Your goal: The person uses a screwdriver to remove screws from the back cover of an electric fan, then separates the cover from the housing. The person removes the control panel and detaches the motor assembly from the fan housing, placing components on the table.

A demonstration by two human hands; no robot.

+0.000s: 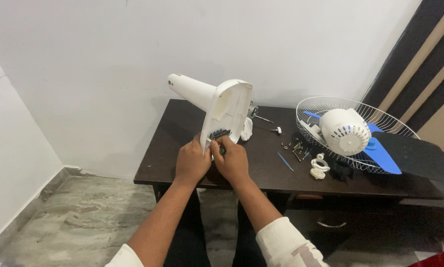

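Observation:
A white fan stand body (224,106) with a long neck lies tilted on the dark table (261,170), its open underside facing me and a small circuit board (220,133) showing near the bottom edge. My left hand (192,162) grips the lower left edge of the white housing. My right hand (231,160) is closed around a small dark tool, possibly a screwdriver, whose tip is at the circuit board.
A wire fan guard (326,106) with a white motor cover (344,131) and blue blades (380,155) sits at the table's right. Loose screws (293,147), a blue stick (285,161) and a white plastic ring (319,167) lie between. A drawer handle (331,225) shows below.

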